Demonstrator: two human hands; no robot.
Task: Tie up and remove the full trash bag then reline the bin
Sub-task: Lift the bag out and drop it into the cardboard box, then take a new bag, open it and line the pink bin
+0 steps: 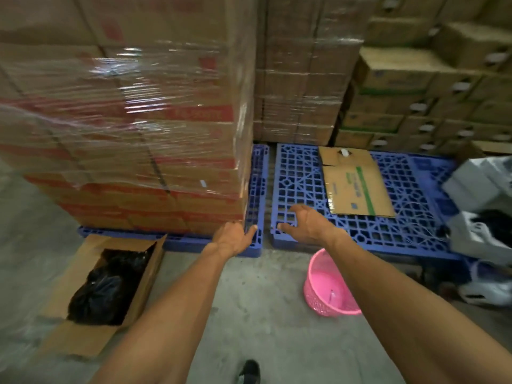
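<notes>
Head view: both hands, left (235, 239) and right (304, 224), reach forward at frame centre with fingers loosely spread, holding nothing. The black bag (108, 289) sits in a carton (83, 336) at lower left; the pink bin (329, 289) stands unlined at lower right. Judged step: relining; next, fetch a fresh liner, none visible.

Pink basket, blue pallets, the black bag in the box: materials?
Pink basket: likely moulded plastic, glossy, perforated lattice wall. Blue pallets: rigid plastic by the look, moulded open grid. Black bag: thin plastic film, shiny and crinkled. Box: brown cardboard, matte.
</notes>
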